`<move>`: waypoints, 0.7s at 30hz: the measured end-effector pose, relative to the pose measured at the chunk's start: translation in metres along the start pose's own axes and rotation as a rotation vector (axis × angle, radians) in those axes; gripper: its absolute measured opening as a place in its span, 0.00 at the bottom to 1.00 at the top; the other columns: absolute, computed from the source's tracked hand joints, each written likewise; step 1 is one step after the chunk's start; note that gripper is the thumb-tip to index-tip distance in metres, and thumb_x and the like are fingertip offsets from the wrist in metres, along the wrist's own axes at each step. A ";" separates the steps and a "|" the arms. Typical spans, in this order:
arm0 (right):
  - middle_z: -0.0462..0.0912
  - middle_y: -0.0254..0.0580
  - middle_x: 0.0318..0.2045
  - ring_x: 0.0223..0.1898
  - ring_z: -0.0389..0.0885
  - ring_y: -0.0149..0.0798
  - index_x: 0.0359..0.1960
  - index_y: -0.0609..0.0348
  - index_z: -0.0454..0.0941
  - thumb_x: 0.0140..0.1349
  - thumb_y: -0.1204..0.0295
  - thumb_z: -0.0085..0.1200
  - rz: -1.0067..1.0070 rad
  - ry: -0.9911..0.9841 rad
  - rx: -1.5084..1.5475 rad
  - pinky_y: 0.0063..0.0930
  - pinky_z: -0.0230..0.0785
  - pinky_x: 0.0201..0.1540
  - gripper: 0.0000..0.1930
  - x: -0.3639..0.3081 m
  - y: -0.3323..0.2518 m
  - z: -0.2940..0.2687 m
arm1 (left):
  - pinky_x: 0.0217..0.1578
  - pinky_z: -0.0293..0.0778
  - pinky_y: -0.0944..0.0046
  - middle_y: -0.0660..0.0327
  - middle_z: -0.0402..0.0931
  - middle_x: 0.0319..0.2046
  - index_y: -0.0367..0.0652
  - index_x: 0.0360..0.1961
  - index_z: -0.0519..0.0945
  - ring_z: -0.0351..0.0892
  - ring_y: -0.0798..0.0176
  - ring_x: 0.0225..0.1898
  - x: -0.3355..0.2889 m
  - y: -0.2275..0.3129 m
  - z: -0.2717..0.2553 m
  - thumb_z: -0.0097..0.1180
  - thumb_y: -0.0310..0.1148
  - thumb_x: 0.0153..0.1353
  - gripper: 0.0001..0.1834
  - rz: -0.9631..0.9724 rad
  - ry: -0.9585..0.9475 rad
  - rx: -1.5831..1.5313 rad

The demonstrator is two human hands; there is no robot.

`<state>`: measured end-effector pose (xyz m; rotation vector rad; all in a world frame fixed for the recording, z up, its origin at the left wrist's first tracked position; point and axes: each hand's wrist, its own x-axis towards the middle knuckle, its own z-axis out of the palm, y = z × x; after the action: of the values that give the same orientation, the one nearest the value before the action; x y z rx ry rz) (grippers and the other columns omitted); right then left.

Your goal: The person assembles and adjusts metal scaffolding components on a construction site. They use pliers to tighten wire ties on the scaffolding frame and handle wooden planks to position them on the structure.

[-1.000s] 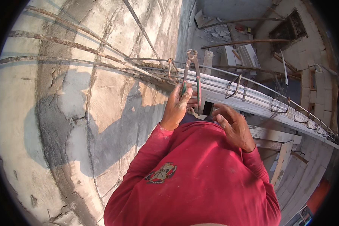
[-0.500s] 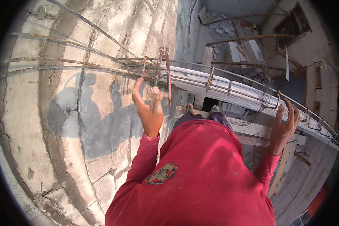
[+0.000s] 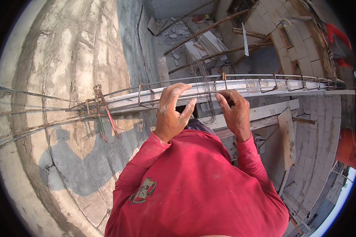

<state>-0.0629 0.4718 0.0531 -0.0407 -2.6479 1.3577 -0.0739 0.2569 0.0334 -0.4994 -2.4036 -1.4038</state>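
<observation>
A long rebar cage [image 3: 241, 85] with bent stirrups lies along a grey formwork channel across the middle. A bundle of thin tie wires [image 3: 205, 89] hangs over the cage. My left hand [image 3: 172, 112] rests on the cage bars, fingers curled and apart, just left of the wires. My right hand [image 3: 232, 110] pinches strands of the wire bundle from the right. Red-handled pincers [image 3: 103, 111] hang from the bars at the left, apart from both hands.
A concrete slab [image 3: 67, 59] with my shadow fills the left. Below the cage is a drop to a room with timber props [image 3: 209, 29], planks and rubble. A block wall [image 3: 316, 130] curves at the right. A board [image 3: 287, 136] leans there.
The pincers left my left hand and now hang on the bars at the left. My left hand moved onto the cage. My right hand came in from the right to the wire bundle.
</observation>
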 end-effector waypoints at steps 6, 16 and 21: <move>0.84 0.46 0.31 0.29 0.82 0.42 0.37 0.65 0.83 0.66 0.71 0.63 -0.087 -0.035 0.057 0.34 0.72 0.34 0.08 0.021 -0.006 0.013 | 0.69 0.66 0.46 0.56 0.72 0.66 0.47 0.62 0.73 0.67 0.49 0.71 0.025 -0.019 0.047 0.73 0.37 0.56 0.34 0.268 -0.086 0.147; 0.74 0.27 0.24 0.24 0.69 0.20 0.32 0.58 0.76 0.75 0.62 0.57 -0.046 -0.054 0.562 0.19 0.60 0.26 0.15 0.058 -0.071 -0.044 | 0.63 0.71 0.43 0.61 0.75 0.57 0.55 0.43 0.83 0.66 0.49 0.69 0.018 -0.022 0.067 0.68 0.43 0.58 0.13 0.252 -0.008 0.341; 0.70 0.31 0.28 0.27 0.66 0.23 0.35 0.57 0.75 0.77 0.67 0.54 -0.366 0.101 0.962 0.20 0.60 0.30 0.10 0.114 -0.113 -0.138 | 0.63 0.71 0.43 0.64 0.75 0.56 0.56 0.36 0.83 0.65 0.49 0.69 0.016 -0.022 0.068 0.69 0.41 0.56 0.09 0.268 -0.014 0.373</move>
<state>-0.1477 0.5277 0.2393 0.4449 -1.5659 2.2016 -0.1044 0.3089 -0.0084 -0.6991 -2.4204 -0.8197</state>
